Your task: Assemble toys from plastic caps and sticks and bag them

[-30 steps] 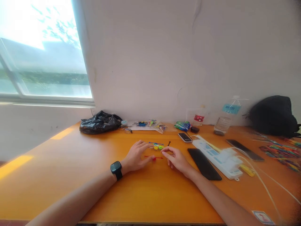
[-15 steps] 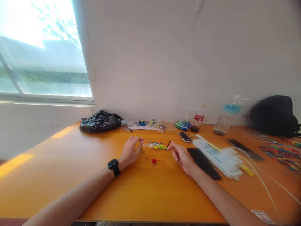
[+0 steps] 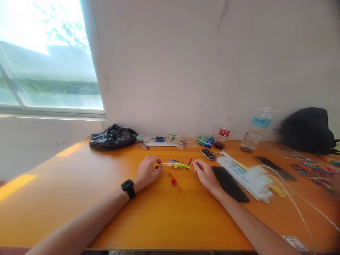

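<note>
My left hand [image 3: 147, 172], a black watch on its wrist, rests on the orange table [image 3: 79, 198] with fingers pinched on the left end of a thin stick carrying yellow and green beads [image 3: 177, 165]. My right hand [image 3: 205, 173] lies at the stick's right end, fingers curled and pinched near a small black piece [image 3: 188, 163]. A red stick with a red bead [image 3: 173, 181] lies tilted on the table between and just in front of the hands. A blue stick [image 3: 175, 161] lies just behind the beaded one.
A black phone [image 3: 230, 179], a white power strip [image 3: 245, 175] with cables, a small phone [image 3: 208, 154] and a water bottle [image 3: 254, 134] are to the right. A black plastic bag [image 3: 113, 137], glasses and packets line the wall. A dark bag [image 3: 309, 130] and coloured sticks [image 3: 315, 170] are far right.
Both hands moved from the red stick back to the beaded stick and pinched its ends. The red stick has turned from level to tilted.
</note>
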`<state>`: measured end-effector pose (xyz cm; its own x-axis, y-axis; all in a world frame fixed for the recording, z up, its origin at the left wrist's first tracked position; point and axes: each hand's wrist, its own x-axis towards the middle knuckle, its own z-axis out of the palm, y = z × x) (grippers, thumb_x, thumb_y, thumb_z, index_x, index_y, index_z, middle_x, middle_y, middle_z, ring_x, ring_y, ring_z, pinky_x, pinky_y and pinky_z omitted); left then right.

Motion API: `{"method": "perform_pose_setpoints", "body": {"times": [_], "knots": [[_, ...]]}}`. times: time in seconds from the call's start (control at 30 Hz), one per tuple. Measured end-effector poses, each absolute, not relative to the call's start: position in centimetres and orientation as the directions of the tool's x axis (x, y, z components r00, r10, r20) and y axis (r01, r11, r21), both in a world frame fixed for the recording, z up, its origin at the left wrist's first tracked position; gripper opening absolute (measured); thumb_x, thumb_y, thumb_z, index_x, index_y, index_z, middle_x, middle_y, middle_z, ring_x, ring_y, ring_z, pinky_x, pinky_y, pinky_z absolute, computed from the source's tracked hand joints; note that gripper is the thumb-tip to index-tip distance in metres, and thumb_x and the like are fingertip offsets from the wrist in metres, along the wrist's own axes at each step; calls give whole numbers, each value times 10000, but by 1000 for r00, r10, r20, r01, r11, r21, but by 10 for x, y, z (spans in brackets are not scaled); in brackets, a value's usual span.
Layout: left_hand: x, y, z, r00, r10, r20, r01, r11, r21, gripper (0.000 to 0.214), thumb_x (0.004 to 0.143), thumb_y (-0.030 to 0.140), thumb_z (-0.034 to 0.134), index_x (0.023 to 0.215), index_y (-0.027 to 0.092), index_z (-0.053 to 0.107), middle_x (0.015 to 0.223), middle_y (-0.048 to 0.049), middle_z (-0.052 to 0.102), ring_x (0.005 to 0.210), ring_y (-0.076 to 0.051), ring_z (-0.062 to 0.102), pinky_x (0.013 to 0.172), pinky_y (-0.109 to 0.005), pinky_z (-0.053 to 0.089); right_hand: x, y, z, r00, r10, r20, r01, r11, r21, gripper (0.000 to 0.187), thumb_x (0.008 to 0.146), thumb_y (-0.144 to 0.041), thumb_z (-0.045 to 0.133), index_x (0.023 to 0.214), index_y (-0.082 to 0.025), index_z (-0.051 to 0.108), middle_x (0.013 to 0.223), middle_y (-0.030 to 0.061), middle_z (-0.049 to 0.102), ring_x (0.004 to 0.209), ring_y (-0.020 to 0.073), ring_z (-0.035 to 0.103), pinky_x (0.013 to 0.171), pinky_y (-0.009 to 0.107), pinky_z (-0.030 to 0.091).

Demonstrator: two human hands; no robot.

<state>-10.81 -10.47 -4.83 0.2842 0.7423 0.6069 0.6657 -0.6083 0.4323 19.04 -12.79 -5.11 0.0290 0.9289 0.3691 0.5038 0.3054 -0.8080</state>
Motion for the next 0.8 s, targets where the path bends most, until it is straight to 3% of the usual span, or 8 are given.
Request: {"method": "perform_pose_setpoints", "body": {"times": [0.07, 0.17, 0.33, 0.67, 0.8], "knots": [[-108, -104, -49, 276, 752, 599, 678, -593, 433, 62, 937, 256, 616, 905, 236, 665, 942, -30, 717, 937, -221, 625, 840, -327, 481, 197, -122, -56, -23, 882, 471, 637, 376, -673, 277, 990, -360, 460, 1013, -195, 681, 917, 67, 666, 806, 219, 606, 742, 334, 461], [-109, -104, -50, 271, 768, 580, 692, -574, 437, 54, 923, 249, 620, 899, 234, 666, 936, -28, 716, 922, -216, 625, 816, -319, 476, 204, -116, -62, -97, 874, 475, 745, 381, -548, 387, 964, -181, 382, 1209, -184, 681, 1115, 109, 642, 966, 234, 624, 898, 372, 477], [-109, -102, -52, 271, 786, 556, 697, -559, 449, 62, 888, 209, 621, 889, 241, 673, 934, -27, 721, 919, -219, 636, 803, -319, 478, 205, -112, -64, -147, 909, 391, 858, 314, -407, 506, 954, -122, 395, 1392, -193, 637, 1162, 127, 592, 1098, 241, 604, 1003, 365, 455], [-110, -97, -58, 267, 814, 515, 717, -525, 458, 114, 853, 172, 626, 913, 245, 689, 964, -30, 745, 928, -222, 665, 818, -322, 495, 207, -115, -65, -163, 922, 351, 929, 264, -261, 488, 965, -127, 416, 1380, -190, 664, 1182, 141, 581, 1148, 264, 587, 1000, 372, 451], [-110, -96, -59, 274, 830, 486, 726, -510, 461, 104, 861, 180, 621, 891, 242, 699, 932, -27, 752, 878, -212, 675, 775, -308, 490, 207, -119, -58, -128, 921, 369, 933, 238, -270, 339, 974, -176, 466, 1208, -209, 710, 1129, 110, 605, 1088, 251, 604, 896, 348, 464]]}}
